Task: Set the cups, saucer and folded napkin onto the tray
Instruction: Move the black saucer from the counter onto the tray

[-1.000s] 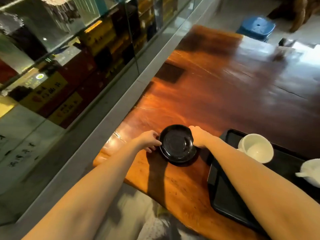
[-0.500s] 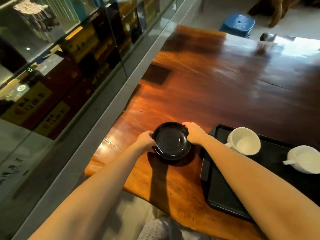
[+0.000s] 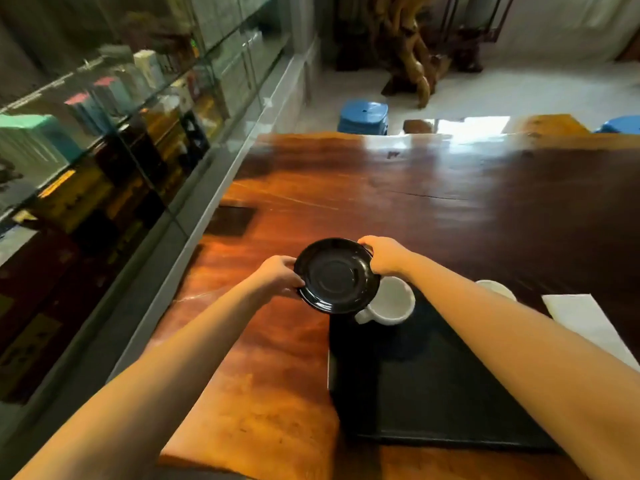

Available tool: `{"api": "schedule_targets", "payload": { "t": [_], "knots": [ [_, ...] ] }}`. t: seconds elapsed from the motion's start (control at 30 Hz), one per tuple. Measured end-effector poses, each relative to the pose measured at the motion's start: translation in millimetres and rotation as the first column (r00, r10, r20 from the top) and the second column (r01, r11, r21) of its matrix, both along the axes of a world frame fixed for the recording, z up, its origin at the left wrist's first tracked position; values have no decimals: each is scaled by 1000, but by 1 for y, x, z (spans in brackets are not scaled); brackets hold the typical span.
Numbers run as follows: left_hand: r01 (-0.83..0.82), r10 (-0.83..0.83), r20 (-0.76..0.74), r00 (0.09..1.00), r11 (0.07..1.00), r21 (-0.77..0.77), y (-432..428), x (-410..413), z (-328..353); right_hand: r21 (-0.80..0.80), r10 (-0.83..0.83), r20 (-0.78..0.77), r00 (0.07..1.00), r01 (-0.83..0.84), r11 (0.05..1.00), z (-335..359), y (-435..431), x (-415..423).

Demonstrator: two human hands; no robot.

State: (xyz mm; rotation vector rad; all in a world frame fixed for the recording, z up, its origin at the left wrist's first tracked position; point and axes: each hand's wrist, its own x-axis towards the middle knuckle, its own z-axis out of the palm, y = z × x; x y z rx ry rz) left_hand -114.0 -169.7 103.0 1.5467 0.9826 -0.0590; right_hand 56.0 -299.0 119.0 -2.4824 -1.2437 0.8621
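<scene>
I'm seeing the black saucer point(image 3: 337, 276) hanging tilted between both hands, over the black tray's point(image 3: 440, 403) far-left corner. Left hand point(image 3: 277, 277) and right hand point(image 3: 384, 254) are pinching opposite rims. It's overlapping a white cup point(image 3: 393, 301) on the tray.

Tray point(image 3: 433, 393) on table point(image 3: 415, 209), cup point(image 3: 391, 301) in tray at 11 o'clock, napkin point(image 3: 585, 323) beside tray at 3 o'clock, saucer point(image 3: 336, 275) held over tray's 11 o'clock corner.

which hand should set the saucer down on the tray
Probably the right hand: it grips the black saucer on the side nearer the tray, while the left hand holds the far edge.
</scene>
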Motion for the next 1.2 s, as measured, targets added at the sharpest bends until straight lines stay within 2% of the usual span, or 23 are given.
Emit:
{"api": "schedule_targets", "payload": {
  "t": [0.23,0.47,0.6,0.8,0.93,1.2],
  "knots": [
    [173,-175,26,984,983,63,-75,82,18,49,-159,-9,987,160,986,32,-107,58],
    [331,-331,-9,944,943,15,-165,127,4,52,-305,-77,949,309,950,19,-221,82],
    [434,-429,-81,900,897,79,-210,135,-17,34,-351,-107,930,356,934,-1,-276,81],
    [443,-439,-157,885,897,-13,-262,126,-55,-14,-359,-199,912,364,931,-44,-333,75],
    [373,-376,-206,903,926,-56,-282,119,-79,-52,-359,-239,902,358,932,-74,-345,74],
    [237,-223,-301,927,972,10,-295,114,-102,-60,-329,-220,918,324,944,-113,-332,77]
  ]
}}
